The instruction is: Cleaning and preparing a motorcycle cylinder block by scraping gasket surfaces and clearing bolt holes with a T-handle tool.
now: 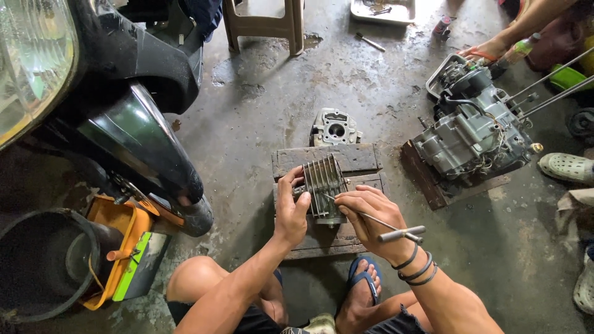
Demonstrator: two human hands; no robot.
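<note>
My right hand (369, 213) is closed around a slim T-handled metal tool (377, 224), its tip laid against the finned engine cylinder (324, 187). My left hand (289, 207) presses against the cylinder's left side, fingers curled on its fins to steady it. The cylinder rests on a worn wooden block (346, 159) on the wet concrete floor (266, 93). Just beyond the block lies a cylinder head (335, 127). To the right, an engine (473, 139) sits on a board, another person's hand (486, 49) near it. A motorcycle's front wheel (148, 154) stands at left.
</note>
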